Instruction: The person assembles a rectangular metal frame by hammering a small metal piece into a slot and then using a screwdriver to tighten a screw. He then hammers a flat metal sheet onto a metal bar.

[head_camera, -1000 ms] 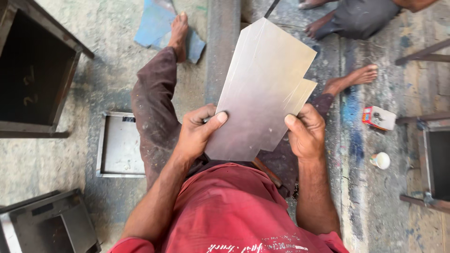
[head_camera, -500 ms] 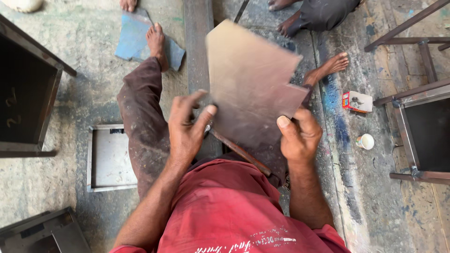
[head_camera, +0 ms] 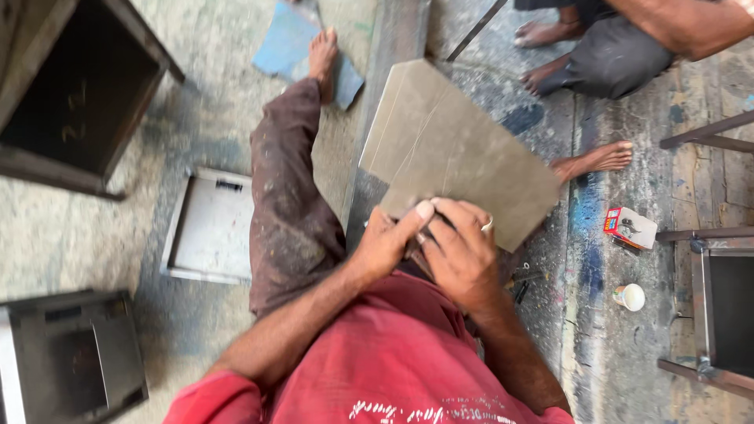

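Observation:
I sit on the floor with a flat grey sheet-metal piece held in front of me, its near edge down by my lap. My left hand and my right hand are close together at that near edge, both gripping the sheet. The thumb of my left hand presses on the sheet's face. The sheet is tilted, with its far end toward the upper left. My legs in dark trousers stretch out under it, one bare foot resting on a blue sheet.
Another person's bare feet and dark trousers are at the top right. A small red and white box and a white cup lie at the right. Metal box frames stand at left and right. A shallow metal tray lies by my leg.
The sheet has turned and dropped lower. My hands, apart on its two sides before, have come together at its near edge.

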